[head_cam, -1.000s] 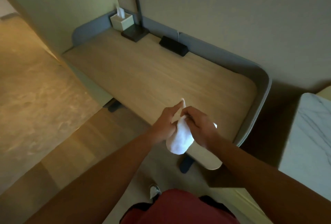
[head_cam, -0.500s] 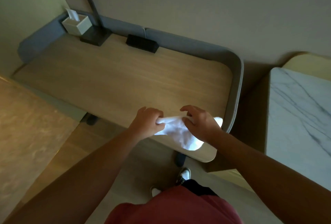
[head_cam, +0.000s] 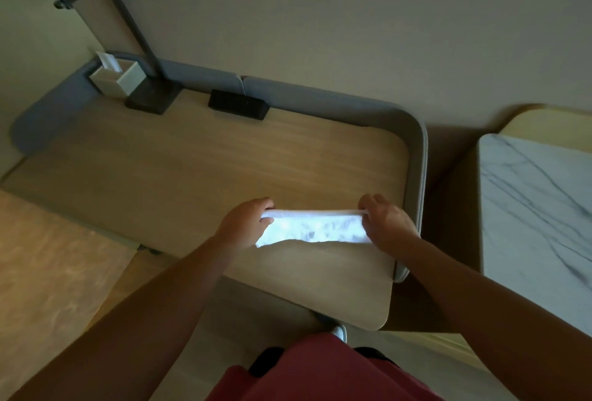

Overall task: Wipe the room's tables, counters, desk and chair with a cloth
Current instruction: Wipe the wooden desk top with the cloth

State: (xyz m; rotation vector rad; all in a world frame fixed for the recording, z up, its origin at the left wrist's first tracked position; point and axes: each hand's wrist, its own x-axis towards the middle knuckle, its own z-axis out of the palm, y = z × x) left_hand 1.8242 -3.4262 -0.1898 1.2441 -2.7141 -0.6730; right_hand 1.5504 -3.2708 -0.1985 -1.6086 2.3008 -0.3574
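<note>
A white cloth (head_cam: 314, 229) is stretched flat between my two hands over the near right part of the wooden desk (head_cam: 198, 173). My left hand (head_cam: 245, 224) pinches its left end with curled fingers. My right hand (head_cam: 387, 224) pinches the right end, close to the desk's grey padded side rim (head_cam: 419, 176). The cloth hangs down a little toward me and glows brightly in the dim light. Whether it touches the desk top is unclear.
At the desk's back left stand a white tissue box (head_cam: 117, 78), a black lamp base (head_cam: 153, 97) with its arm above, and a black socket box (head_cam: 238, 109). A white marble counter (head_cam: 538, 208) lies to the right, across a dark gap.
My hands moved apart and pulled the bunched cloth out into a wide strip. The view came closer to the desk and shifted right.
</note>
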